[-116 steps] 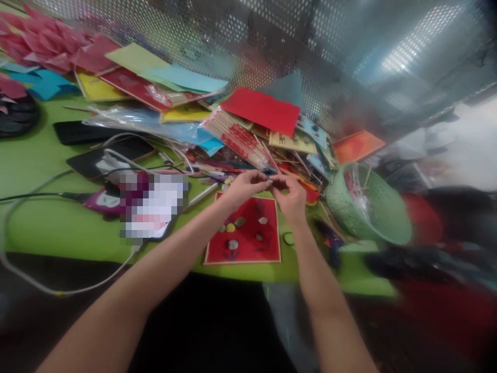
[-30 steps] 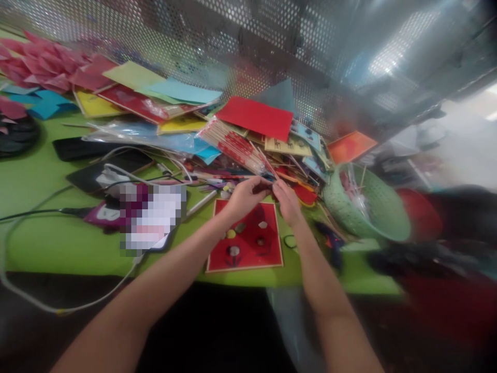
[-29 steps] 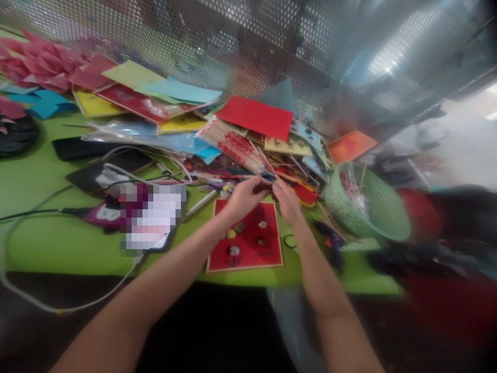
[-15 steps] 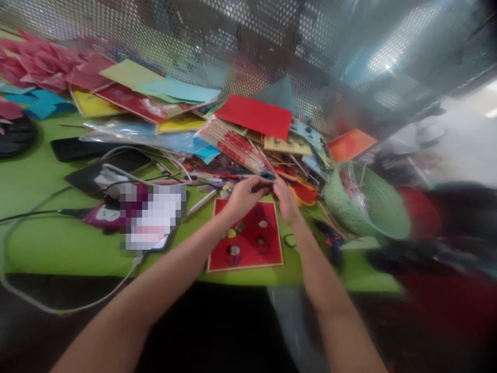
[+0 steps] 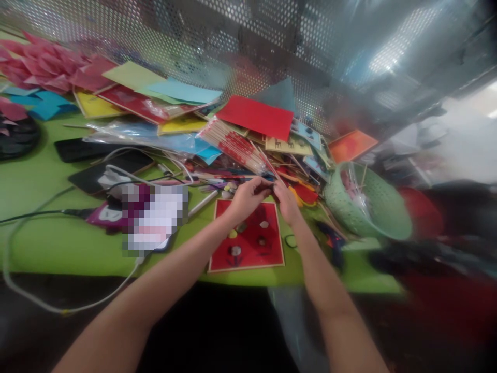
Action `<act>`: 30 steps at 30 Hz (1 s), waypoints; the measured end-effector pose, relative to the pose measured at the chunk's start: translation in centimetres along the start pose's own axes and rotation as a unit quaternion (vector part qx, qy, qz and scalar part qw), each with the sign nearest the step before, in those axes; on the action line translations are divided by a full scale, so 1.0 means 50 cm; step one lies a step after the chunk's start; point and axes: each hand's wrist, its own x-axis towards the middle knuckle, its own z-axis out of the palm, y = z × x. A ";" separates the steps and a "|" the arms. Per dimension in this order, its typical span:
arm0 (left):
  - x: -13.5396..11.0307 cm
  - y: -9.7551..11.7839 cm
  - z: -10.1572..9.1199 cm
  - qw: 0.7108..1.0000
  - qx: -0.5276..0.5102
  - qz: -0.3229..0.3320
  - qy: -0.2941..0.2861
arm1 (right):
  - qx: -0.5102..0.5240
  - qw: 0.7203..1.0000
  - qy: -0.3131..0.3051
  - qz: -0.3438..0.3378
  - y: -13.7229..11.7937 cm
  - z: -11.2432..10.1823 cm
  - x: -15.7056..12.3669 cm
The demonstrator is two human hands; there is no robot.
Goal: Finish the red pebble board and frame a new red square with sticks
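My left hand (image 5: pixel 245 198) and my right hand (image 5: pixel 286 201) meet fingertip to fingertip above the far edge of a red card (image 5: pixel 248 242). Both are curled in a pinch around a small item too blurred to name. The red card lies flat on the green table (image 5: pixel 46 243) and carries several small round pieces (image 5: pixel 233 234). Just beyond my fingers lies a clear packet of thin wooden sticks with red print (image 5: pixel 236 144).
A heap of coloured paper sheets (image 5: pixel 257 116) covers the back of the table before a perforated metal wall (image 5: pixel 217 46). A mint green colander (image 5: pixel 368 207) stands at the right. Black phones (image 5: pixel 112 165), cables (image 5: pixel 34 212) and a blurred-out patch lie at the left.
Both hands have stayed pinched together over the red card, shifting only slightly. The view has wobbled a little.
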 end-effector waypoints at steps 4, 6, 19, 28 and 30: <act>0.001 0.004 0.000 1.000 -0.026 0.000 0.007 | 0.039 0.999 -0.007 0.011 0.002 0.002 0.002; 0.001 0.005 0.000 0.999 -0.032 0.005 0.011 | 0.061 0.998 -0.008 0.012 0.004 0.003 0.003; 0.005 0.017 -0.004 0.998 -0.067 0.006 0.012 | 0.059 0.998 0.009 0.012 -0.017 0.012 -0.002; 0.002 0.014 -0.006 0.999 -0.041 0.005 0.007 | 0.061 0.998 0.000 0.033 -0.034 0.014 -0.002; 0.002 0.016 -0.006 0.999 -0.039 0.004 0.009 | 0.060 0.997 0.005 0.039 -0.035 0.016 -0.002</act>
